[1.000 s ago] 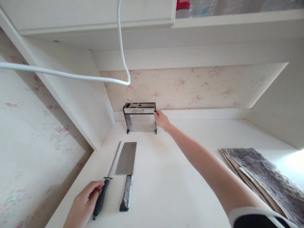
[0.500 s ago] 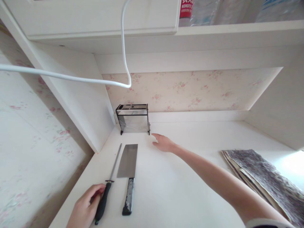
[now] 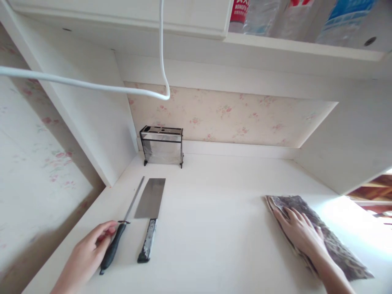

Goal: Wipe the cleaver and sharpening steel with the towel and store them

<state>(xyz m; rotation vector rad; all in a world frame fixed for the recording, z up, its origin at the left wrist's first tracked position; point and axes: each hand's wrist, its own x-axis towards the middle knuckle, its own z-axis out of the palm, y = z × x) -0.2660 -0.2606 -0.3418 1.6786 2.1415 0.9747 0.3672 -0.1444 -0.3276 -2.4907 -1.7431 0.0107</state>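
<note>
My left hand (image 3: 88,247) rests at the left side of a honing steel (image 3: 113,248), its fingers half curled against or just beside the black handle. The handle shows whole and is not enclosed by the fingers; the thin rod points away from me. Just right of it lies a cleaver (image 3: 151,199) with a broad grey blade and a worn black handle. On the right, my right hand (image 3: 301,232) lies with fingers spread on a folded, fuzzy grey-brown cloth (image 3: 338,249), the thumb near its left fold.
A knife block (image 3: 162,148) with clear sides and a black frame stands at the back left of the white countertop (image 3: 211,228). A white cable (image 3: 101,87) hangs across the upper left. Overhead, a shelf (image 3: 300,45) holds plastic bottles (image 3: 346,20). Side panels bound the space.
My right hand has moved from beside the knife block to the cloth on the right. My left hand stays by the honing steel. The view has turned right.
</note>
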